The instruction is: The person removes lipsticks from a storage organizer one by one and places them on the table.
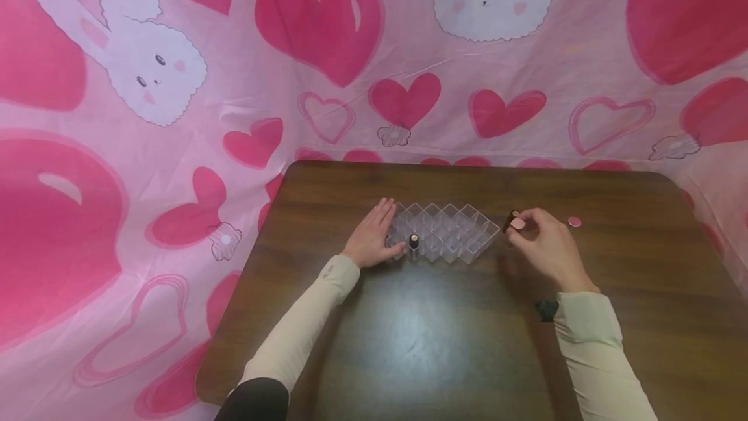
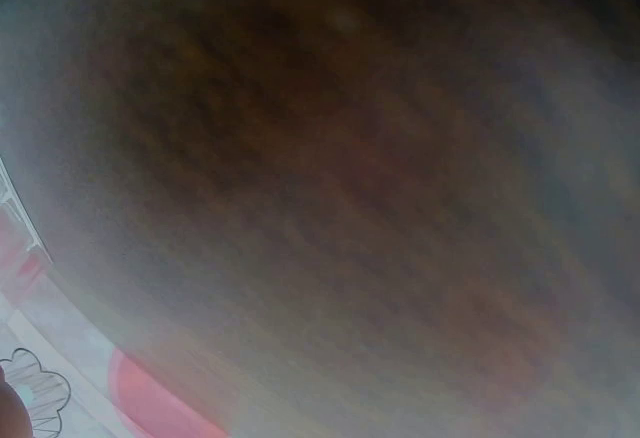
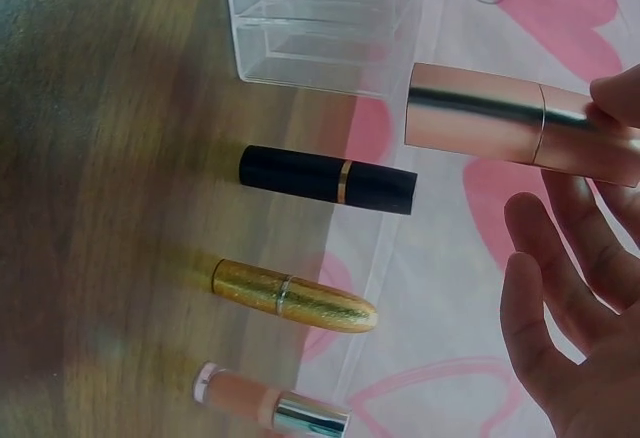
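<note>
My right hand (image 1: 554, 249) pinches a shiny rose-gold lipstick tube (image 3: 475, 113) between thumb and fingers, raised above the table right of the clear organizer (image 1: 450, 232). My left hand (image 1: 369, 236) rests against the organizer's left end, fingers extended and thumb along its front. One dark lipstick (image 1: 413, 243) stands in a front-left compartment. In the right wrist view, a black lipstick with a gold band (image 3: 325, 178), a textured gold lipstick (image 3: 292, 296) and a lip gloss tube (image 3: 268, 400) stand on the table. The left wrist view is mostly blurred.
The brown wooden table (image 1: 409, 343) has rounded corners. A pink cloth with hearts and rabbits (image 1: 327, 25) hangs behind it and along its left side. A small dark green object (image 1: 547, 310) shows beside the right sleeve.
</note>
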A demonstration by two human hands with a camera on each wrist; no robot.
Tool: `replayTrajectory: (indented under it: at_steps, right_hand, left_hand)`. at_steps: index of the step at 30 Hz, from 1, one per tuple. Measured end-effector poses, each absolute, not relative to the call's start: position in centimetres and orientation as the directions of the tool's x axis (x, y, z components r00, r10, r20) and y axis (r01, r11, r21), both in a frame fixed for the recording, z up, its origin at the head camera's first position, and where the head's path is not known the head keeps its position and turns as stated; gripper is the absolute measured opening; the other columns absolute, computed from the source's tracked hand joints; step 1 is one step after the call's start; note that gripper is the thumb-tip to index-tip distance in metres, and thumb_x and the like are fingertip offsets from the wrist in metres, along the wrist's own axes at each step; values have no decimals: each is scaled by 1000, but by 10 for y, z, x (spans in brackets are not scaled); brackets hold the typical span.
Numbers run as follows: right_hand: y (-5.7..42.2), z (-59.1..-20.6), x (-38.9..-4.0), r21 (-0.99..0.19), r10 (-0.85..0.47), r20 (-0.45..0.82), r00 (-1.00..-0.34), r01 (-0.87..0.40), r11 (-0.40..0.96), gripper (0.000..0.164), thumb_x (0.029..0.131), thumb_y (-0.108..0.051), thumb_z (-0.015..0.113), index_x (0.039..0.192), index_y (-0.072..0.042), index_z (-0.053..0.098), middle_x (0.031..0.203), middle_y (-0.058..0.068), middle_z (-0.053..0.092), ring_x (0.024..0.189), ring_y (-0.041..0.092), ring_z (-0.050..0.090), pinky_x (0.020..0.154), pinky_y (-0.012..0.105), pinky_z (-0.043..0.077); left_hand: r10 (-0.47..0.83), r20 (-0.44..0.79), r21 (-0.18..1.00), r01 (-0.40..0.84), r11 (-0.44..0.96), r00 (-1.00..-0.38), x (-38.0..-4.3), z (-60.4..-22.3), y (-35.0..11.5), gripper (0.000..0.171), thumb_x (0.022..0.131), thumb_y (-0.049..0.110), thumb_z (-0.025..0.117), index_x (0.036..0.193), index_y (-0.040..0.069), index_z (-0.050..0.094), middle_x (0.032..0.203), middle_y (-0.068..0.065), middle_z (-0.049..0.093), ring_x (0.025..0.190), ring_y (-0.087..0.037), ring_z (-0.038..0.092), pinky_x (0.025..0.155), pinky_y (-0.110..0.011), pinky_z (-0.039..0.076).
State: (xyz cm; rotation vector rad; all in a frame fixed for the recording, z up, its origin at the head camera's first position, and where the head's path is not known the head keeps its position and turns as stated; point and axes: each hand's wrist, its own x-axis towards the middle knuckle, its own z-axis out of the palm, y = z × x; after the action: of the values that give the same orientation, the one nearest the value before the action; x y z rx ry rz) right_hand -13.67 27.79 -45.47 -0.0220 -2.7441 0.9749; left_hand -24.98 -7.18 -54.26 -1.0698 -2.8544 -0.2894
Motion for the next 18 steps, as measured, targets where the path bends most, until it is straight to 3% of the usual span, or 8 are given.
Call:
replayTrajectory:
  at_steps: [9,18]
  right_hand:
    - [281,-461,-134,-609,94,207,-974,-53,791,23,87,-24,66,98,-5,61,99,17,66,85,32,60,75,42,44]
    - [285,-469,-132,-602,92,176,-980,-33,798,24,88,-24,65,100,-4,59,99,19,65,88,35,60,76,46,45]
  left_hand:
    - [641,136,164,656,737,-755,-250,-543,-72,92,87,62,47,152,1,23,162,-12,19,152,-24,10,123,-33,13]
    - [641,141,168,657,735,-754,-250,-543,-73,92,87,61,47,152,1,23,162,-11,18,152,-23,9,124,-33,13]
